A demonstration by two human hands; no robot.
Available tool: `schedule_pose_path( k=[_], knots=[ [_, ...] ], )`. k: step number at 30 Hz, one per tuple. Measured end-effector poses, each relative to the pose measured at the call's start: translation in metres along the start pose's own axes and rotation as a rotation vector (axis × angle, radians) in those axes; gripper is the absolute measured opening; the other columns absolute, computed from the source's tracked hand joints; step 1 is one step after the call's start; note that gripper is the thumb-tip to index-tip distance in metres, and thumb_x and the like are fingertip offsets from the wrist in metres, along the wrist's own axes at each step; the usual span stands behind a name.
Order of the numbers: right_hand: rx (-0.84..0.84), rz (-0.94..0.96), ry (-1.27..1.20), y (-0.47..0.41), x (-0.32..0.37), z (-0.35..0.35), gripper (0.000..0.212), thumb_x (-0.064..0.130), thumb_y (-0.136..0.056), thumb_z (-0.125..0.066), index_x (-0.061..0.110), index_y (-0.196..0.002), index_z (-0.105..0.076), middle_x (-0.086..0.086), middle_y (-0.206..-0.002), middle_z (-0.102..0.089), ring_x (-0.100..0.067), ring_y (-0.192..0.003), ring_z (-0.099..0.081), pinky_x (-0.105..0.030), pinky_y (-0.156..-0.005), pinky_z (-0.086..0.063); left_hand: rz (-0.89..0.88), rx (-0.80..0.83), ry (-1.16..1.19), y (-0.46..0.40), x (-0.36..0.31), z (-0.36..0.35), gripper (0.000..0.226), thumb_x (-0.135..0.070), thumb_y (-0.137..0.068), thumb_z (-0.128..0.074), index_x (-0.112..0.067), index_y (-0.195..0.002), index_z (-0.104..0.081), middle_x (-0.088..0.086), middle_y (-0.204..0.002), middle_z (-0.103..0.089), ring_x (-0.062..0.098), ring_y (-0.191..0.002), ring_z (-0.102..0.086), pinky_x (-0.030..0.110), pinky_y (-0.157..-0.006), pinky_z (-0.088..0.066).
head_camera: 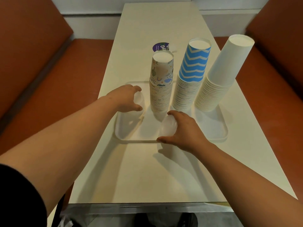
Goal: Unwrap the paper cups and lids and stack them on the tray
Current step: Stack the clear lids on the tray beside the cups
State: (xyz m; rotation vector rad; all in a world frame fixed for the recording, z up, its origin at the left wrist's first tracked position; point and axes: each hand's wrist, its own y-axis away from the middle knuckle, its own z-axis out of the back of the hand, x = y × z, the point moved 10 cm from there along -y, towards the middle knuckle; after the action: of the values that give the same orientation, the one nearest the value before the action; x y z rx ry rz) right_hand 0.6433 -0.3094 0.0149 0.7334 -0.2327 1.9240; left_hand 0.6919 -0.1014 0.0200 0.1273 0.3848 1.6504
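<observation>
purple label [161,46] half hidden behind cup stack [161,82]

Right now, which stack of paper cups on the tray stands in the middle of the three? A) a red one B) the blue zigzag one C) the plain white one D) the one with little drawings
B: the blue zigzag stack stands between the stack with little drawings and the plain white stack on the tray.
</observation>
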Motion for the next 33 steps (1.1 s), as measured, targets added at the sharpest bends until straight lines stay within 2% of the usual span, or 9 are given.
schedule_pose_path(
  k=[3, 6, 8, 11, 14, 18, 23, 27, 33],
  knots=[
    [-0.006, -0.001, -0.019, 0.001, -0.001, 0.003, 0.1, 0.053, -0.061, -0.087, 0.028, -0.145, -0.038, 0.005, -0.143, -0.047, -0.017, -0.128, -0.045, -0.031, -0.104, -0.039, 0.031, -0.099, 0.06, 0.016, -0.001, 0.013, 0.093, -0.053, -0.08, -0.072, -0.025, -0.154, -0.023, 0.002, -0.16, -0.024, 0.024, -0.145, -0.028, 0.041, -0.116, -0.029],
    [-0.035, 0.016, -0.03, 0.001, 0.002, 0.007, 0.1, 0.052, -0.061, -0.087, 0.026, -0.144, -0.039, 0.005, -0.144, -0.041, -0.014, -0.127, -0.043, -0.023, -0.099, -0.034, 0.0, -0.463, 0.391, 0.062, -0.022, 0.033, 0.055, -0.048, -0.085, -0.069, -0.021, -0.13, -0.054, 0.001, -0.129, -0.056, 0.02, -0.12, -0.053, 0.03, -0.099, -0.041],
    [-0.047, 0.037, -0.023, -0.001, 0.009, 0.008, 0.099, 0.051, -0.059, -0.088, 0.024, -0.143, -0.041, 0.003, -0.142, -0.035, -0.012, -0.121, -0.044, -0.017, -0.093, -0.032, 0.015, -0.308, 0.71, 0.076, -0.041, 0.003, 0.035, -0.049, -0.079, -0.075, -0.025, -0.101, -0.063, -0.005, -0.099, -0.067, 0.015, -0.093, -0.064, 0.031, -0.085, -0.052],
    [-0.022, 0.07, -0.056, -0.003, 0.021, 0.006, 0.106, 0.051, -0.056, -0.09, 0.023, -0.145, -0.039, 0.001, -0.14, -0.03, -0.007, -0.109, -0.041, -0.017, -0.09, -0.036, 0.022, 0.084, 1.021, 0.085, -0.07, -0.049, 0.045, -0.05, -0.067, -0.083, -0.022, -0.096, -0.063, 0.004, -0.091, -0.071, 0.017, -0.08, -0.069, 0.038, -0.077, -0.058],
    [-0.003, 0.095, -0.157, 0.0, 0.025, 0.007, 0.123, 0.048, -0.05, -0.093, 0.024, -0.152, -0.028, 0.004, -0.141, -0.033, -0.003, -0.108, -0.042, -0.018, -0.092, -0.039, 0.038, 0.092, 1.215, 0.087, -0.068, -0.051, 0.049, -0.033, -0.071, -0.086, -0.009, -0.105, -0.06, 0.012, -0.105, -0.069, 0.022, -0.082, -0.07, 0.038, -0.066, -0.058],
    [-0.023, 0.17, -0.255, 0.007, 0.027, 0.011, 0.121, 0.046, -0.053, -0.093, 0.027, -0.152, -0.027, 0.011, -0.135, -0.043, -0.004, -0.08, -0.055, -0.014, -0.075, -0.049, 0.065, 0.131, 1.451, 0.096, -0.07, -0.051, 0.078, -0.03, -0.063, -0.083, 0.007, -0.124, -0.05, 0.016, -0.105, -0.065, 0.022, -0.086, -0.069, 0.033, -0.063, -0.056],
    [-0.078, 0.3, -0.1, 0.013, 0.033, 0.004, 0.099, 0.044, -0.068, -0.086, 0.012, -0.146, -0.032, -0.004, -0.142, -0.033, -0.018, -0.126, -0.035, -0.033, -0.108, -0.037, 0.076, 0.214, 1.59, 0.105, -0.081, -0.057, 0.074, -0.025, -0.065, -0.079, 0.004, -0.128, -0.052, 0.022, -0.122, -0.064, 0.037, -0.109, -0.066, 0.05, -0.091, -0.055],
    [-0.034, 0.292, -0.3, 0.014, 0.029, 0.001, 0.091, 0.026, -0.069, -0.088, 0.021, -0.14, -0.031, 0.003, -0.137, -0.033, -0.017, -0.122, -0.047, -0.031, -0.101, -0.047, 0.058, 0.237, 1.557, 0.106, -0.085, -0.058, 0.072, -0.028, -0.068, -0.08, 0.001, -0.127, -0.053, 0.022, -0.121, -0.065, 0.041, -0.112, -0.063, 0.054, -0.096, -0.052],
    [-0.049, 0.294, -0.493, 0.021, 0.032, 0.008, 0.084, 0.049, -0.056, -0.084, 0.04, -0.13, -0.046, 0.012, -0.129, -0.049, -0.01, -0.122, -0.05, -0.038, -0.092, -0.055, 0.017, 0.317, 1.544, 0.106, -0.078, -0.059, 0.061, -0.034, -0.08, -0.071, -0.002, -0.129, -0.055, 0.022, -0.123, -0.065, 0.047, -0.115, -0.059, 0.054, -0.096, -0.049]
  ],
)
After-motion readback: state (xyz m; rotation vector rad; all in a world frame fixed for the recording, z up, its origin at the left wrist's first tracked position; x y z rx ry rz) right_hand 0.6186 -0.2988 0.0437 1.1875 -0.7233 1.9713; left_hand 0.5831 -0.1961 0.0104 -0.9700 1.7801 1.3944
